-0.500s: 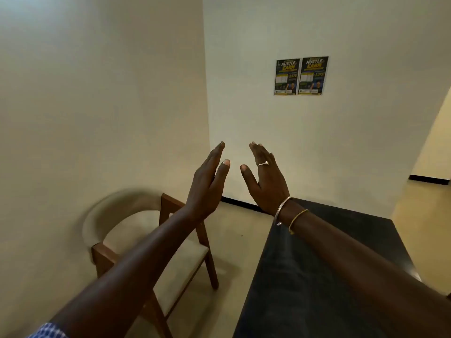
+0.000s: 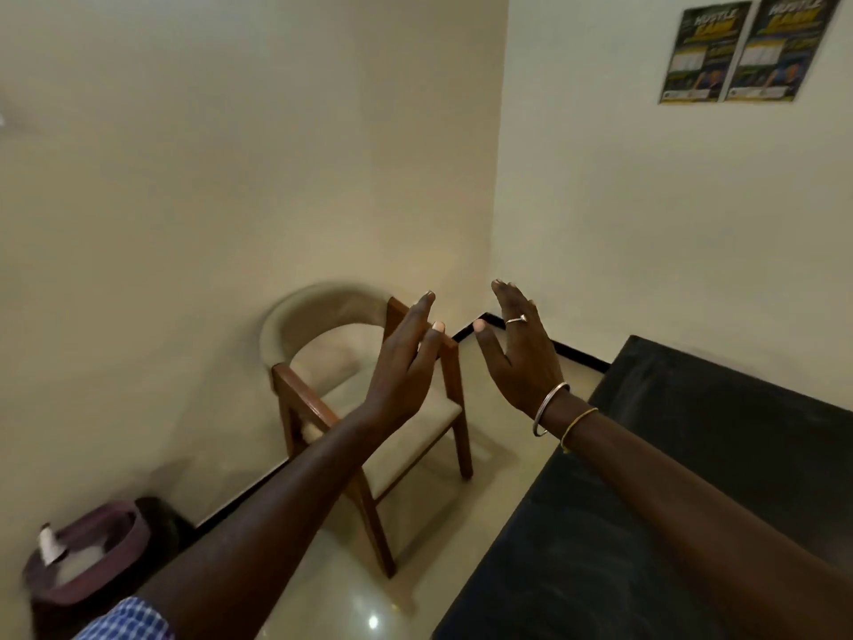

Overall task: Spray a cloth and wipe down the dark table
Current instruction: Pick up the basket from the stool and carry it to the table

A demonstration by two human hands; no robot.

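The dark table (image 2: 683,455) fills the lower right, its top bare where it shows. Both my hands are raised in the air in front of me, left of the table's near corner. My left hand (image 2: 406,362) has straight fingers and holds nothing. My right hand (image 2: 521,353), with a ring and two bangles at the wrist, is also flat with fingers extended and holds nothing. The palms face each other a short gap apart. No cloth or spray bottle shows.
A wooden chair (image 2: 360,408) with a beige seat stands in the room's corner, left of the table. A dark red bin (image 2: 87,556) holding white rubbish sits on the floor at lower left. Two posters (image 2: 743,53) hang on the right wall.
My view has swung left and down, bringing the bin into sight. Both hands stay raised with straight fingers, a little further apart than before.
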